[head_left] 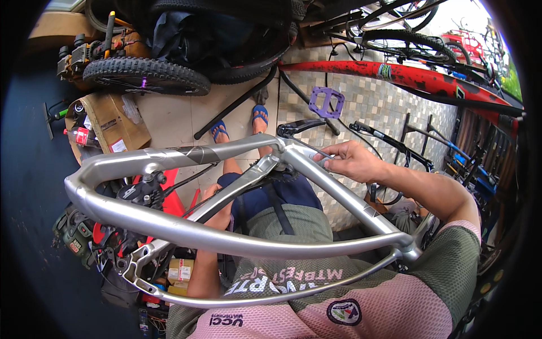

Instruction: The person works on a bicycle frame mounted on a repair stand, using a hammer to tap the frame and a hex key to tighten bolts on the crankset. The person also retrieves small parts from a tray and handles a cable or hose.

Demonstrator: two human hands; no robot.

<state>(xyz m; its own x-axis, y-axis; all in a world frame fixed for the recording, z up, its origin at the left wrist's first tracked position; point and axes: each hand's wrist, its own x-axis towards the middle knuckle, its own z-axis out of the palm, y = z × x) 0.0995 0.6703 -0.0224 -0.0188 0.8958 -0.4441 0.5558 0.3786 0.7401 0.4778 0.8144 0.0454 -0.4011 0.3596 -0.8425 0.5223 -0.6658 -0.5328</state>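
Note:
A bare silver bicycle frame point(237, 236) spans the view in front of my torso. My right hand point(351, 161) pinches a thin dark rod point(317, 151) between thumb and fingers. The rod slants toward the frame's bottom bracket area; whether it is a hex key or a cable I cannot tell. Close by are a black crank arm point(302, 127) and a purple platform pedal point(326, 103). Lower left of that junction, my left hand point(221, 209) is curled at a slanting silver tube point(240, 195), its fingers partly hidden behind it.
A knobby tyre point(144, 74) stands at the upper left, above an open cardboard box point(116, 121). Black stand legs point(231, 110) reach the tiled floor near my blue sandals point(259, 112). A red bike frame point(361, 69) crosses the upper right. Tools and parts crowd the lower left.

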